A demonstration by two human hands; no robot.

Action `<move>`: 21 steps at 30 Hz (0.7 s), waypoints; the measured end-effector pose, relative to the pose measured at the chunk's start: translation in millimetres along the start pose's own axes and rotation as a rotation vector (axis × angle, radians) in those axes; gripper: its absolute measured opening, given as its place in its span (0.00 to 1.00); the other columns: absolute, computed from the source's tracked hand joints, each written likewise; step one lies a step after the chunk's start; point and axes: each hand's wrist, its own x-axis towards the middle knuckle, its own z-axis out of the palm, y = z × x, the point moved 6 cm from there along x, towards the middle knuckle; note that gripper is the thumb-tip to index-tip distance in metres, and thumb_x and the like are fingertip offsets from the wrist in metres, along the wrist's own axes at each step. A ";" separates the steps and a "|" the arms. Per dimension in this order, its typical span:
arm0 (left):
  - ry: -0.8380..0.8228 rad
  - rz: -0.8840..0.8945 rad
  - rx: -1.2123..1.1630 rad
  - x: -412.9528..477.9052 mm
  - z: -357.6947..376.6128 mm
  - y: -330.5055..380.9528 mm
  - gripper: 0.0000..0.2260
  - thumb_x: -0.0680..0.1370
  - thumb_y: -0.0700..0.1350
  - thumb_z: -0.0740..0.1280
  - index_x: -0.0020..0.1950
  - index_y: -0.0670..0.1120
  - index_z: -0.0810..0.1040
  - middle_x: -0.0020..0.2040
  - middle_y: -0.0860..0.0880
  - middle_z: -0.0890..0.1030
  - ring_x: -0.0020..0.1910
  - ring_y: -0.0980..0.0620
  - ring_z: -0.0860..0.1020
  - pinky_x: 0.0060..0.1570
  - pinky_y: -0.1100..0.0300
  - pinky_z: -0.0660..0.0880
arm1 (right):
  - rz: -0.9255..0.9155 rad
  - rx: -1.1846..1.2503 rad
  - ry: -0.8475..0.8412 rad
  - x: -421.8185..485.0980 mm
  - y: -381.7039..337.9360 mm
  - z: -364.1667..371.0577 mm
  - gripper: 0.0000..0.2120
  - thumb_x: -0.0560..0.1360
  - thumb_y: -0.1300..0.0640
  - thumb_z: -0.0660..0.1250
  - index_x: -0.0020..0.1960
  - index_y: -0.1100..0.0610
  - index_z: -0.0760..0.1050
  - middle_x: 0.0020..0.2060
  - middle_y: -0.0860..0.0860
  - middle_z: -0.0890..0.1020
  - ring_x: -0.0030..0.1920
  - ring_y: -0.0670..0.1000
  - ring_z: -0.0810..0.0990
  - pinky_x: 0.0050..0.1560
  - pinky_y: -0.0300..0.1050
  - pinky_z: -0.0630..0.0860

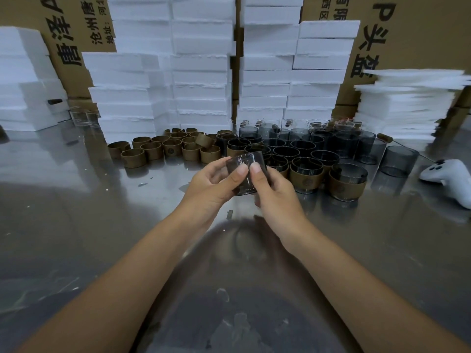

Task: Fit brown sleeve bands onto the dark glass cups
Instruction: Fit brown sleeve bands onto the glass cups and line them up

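Gripping a bare dark glass cup (243, 160) in my left hand (211, 186) and right hand (275, 191), clear of the table (102, 225), ready for a brown sleeve band (153, 151)

- My left hand (211, 186) and right hand (275, 189) both grip one bare dark glass cup (242, 161), thumbs side by side on its wall.
- Behind the cup, leftward: loose brown sleeve bands (153, 150).
- Just right of the cup: banded cups (307, 177).
- Far right of the cup: a white controller (448, 174).
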 end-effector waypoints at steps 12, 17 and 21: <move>-0.090 -0.079 0.061 -1.8 -2.5 -3.7 0.23 0.62 0.57 0.73 0.52 0.48 0.81 0.45 0.51 0.85 0.48 0.56 0.82 0.48 0.62 0.73 | 0.143 0.169 0.064 -2.4 4.0 -6.2 0.17 0.71 0.46 0.72 0.56 0.53 0.78 0.47 0.46 0.84 0.47 0.41 0.82 0.48 0.35 0.75; -0.108 -0.106 0.038 -2.8 -2.0 -6.3 0.16 0.61 0.57 0.73 0.44 0.52 0.86 0.45 0.51 0.85 0.47 0.57 0.83 0.45 0.66 0.75 | 0.179 0.171 0.039 -2.3 6.6 -5.5 0.11 0.71 0.45 0.72 0.50 0.48 0.81 0.40 0.43 0.84 0.45 0.43 0.82 0.43 0.37 0.75; -0.132 -0.117 0.008 -3.1 -0.6 -6.9 0.13 0.61 0.57 0.73 0.41 0.53 0.86 0.43 0.51 0.85 0.44 0.57 0.83 0.45 0.67 0.78 | 0.194 0.178 -0.049 -2.2 5.9 -3.4 0.09 0.72 0.45 0.70 0.49 0.47 0.83 0.42 0.44 0.85 0.47 0.42 0.81 0.43 0.37 0.74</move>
